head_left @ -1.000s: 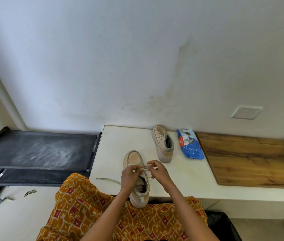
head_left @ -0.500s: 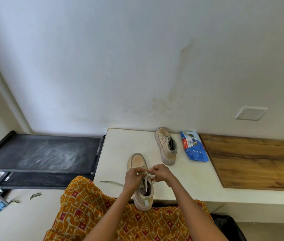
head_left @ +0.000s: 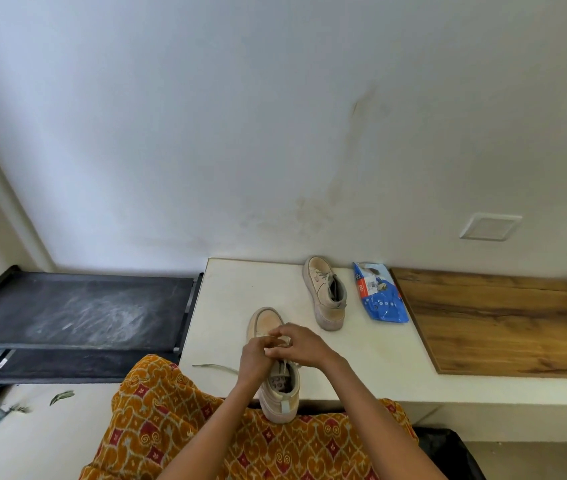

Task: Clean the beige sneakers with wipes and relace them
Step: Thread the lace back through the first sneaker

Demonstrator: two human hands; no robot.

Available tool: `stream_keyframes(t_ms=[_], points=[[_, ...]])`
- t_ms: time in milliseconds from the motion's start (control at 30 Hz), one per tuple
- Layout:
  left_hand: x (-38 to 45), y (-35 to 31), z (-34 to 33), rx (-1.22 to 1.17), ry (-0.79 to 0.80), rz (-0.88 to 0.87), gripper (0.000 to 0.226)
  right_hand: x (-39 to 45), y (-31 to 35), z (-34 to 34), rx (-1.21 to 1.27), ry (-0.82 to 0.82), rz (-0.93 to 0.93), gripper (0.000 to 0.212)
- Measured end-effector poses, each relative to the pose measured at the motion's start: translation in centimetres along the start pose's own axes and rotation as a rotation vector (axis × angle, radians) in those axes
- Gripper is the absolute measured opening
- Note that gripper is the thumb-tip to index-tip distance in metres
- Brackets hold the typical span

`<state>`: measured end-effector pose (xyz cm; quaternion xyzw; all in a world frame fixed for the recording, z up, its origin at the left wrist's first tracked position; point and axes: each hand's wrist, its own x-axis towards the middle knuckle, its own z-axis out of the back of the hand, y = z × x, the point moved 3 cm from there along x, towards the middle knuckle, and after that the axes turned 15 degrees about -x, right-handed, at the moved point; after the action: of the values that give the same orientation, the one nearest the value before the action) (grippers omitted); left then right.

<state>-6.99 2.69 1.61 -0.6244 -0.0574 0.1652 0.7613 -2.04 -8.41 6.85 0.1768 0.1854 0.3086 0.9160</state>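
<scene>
On the white ledge point(head_left: 361, 351), head view: near sneaker point(head_left: 277, 379), heel toward me.
Grip: my left hand point(head_left: 253, 358) and right hand point(head_left: 301, 344) both pinch its lace point(head_left: 284, 364).
Handling: lace soft, limp; I'd hold near the eyelets.
Far sneaker point(head_left: 323, 292): beside wipes pack point(head_left: 379, 292).

A pale wall point(head_left: 206, 133) fills the upper view, marked by a brownish streak point(head_left: 356, 105) and faint smudges lower down. A square white wall plate point(head_left: 490, 226) sits low on it to the right. Below runs a white counter point(head_left: 240, 289), with a wood-grain panel point(head_left: 500, 323) forming its right stretch. Left of the counter stands a black metal rack point(head_left: 77, 306), its top shelf dusty with white scuffs. The light floor point(head_left: 32, 438) below carries a few scattered leaves point(head_left: 62, 397). Soft, even light covers the room.
</scene>
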Motion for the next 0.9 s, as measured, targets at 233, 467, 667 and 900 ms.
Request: stream_keyframes(t_ms=[233,467,667,900], points=[[0.2,-0.6,0.4,0.029,0.045,0.03,0.016,-0.3,-1.3,0.2,0.048,0.082,-0.038,0.042],[0.5,-0.9,0.6,0.057,0.076,0.068,0.013,-0.6,-1.3,0.1,-0.11,0.062,-0.085,0.037],[0.6,-1.4,0.4,0.133,0.117,0.077,0.017,-0.6,-1.4,0.3,-0.22,-0.001,-0.076,0.034],[-0.1,-1.6,0.3,0.16,0.048,0.027,0.019,-0.8,-0.9,0.0,0.002,-0.021,-0.107,0.047]])
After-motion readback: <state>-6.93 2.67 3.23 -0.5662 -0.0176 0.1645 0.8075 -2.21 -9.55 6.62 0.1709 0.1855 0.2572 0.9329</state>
